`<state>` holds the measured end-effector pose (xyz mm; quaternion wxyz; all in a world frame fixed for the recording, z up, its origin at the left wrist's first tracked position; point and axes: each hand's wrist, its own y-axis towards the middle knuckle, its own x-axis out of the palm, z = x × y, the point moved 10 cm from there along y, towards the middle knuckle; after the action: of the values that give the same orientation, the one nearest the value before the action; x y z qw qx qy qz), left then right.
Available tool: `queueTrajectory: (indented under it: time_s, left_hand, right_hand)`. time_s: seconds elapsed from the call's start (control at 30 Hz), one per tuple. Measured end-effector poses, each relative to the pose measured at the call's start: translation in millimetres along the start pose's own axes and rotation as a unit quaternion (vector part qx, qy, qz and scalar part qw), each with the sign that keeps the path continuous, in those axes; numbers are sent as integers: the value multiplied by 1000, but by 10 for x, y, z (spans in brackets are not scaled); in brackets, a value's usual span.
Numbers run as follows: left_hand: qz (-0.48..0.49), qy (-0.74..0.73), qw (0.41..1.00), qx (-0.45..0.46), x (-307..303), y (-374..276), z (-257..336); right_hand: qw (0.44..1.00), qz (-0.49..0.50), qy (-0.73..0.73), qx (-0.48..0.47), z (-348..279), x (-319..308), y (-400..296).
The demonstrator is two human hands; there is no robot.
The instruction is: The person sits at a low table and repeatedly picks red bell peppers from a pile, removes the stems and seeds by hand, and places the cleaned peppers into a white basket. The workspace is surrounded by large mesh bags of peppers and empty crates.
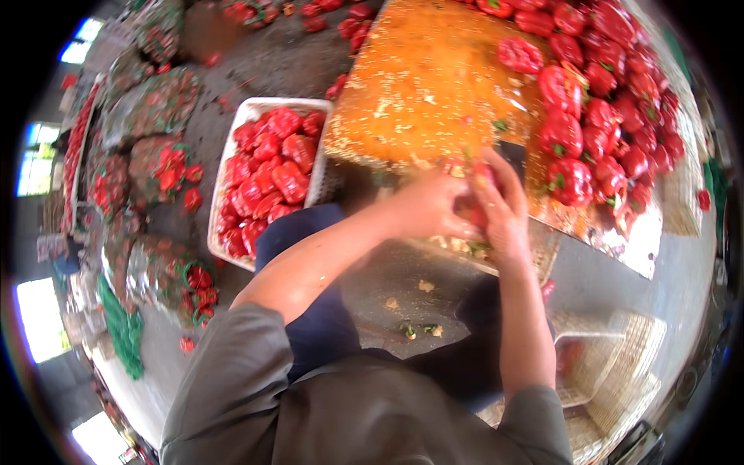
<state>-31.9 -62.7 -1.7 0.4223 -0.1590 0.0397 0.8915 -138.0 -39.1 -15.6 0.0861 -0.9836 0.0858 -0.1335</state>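
My left hand [433, 200] and my right hand [501, 212] meet over the near edge of an orange tabletop [424, 75]. Both close around a red bell pepper [476, 214], mostly hidden by my fingers and blurred. Under my hands is a basket [543, 256] holding pale, green-stemmed pepper cores [459, 244]. Pale seeds are scattered over the tabletop. Along its right side lies a large heap of whole red bell peppers [598, 116]. To my left stands a white plastic crate [232, 254] filled with red peppers [273, 168].
Mesh sacks of peppers [157, 110] line the floor at left, with a green net [122, 334] nearby. Stacked pale crates [628, 349] stand at lower right. A few cores [427, 285] lie on the floor between my legs.
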Motion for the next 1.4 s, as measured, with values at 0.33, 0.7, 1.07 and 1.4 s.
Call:
queueTrajectory:
  time_s: [0.33, 0.7, 1.07, 1.4]
  left_hand:
    - [14, -128, 991, -30, 180, -19, -137]
    - [69, 8, 997, 44, 118, 102, -100]
    - [34, 20, 999, 15, 3, 6, 7]
    - [73, -267, 959, -67, -140, -107, -49]
  right_hand:
    - [998, 3, -51, -30, 34, -131, 61]
    - [990, 70, -76, -92, -186, -281, 158]
    - [998, 42, 42, -7, -25, -198, 217]
    - [968, 51, 244, 14, -42, -399, 305]
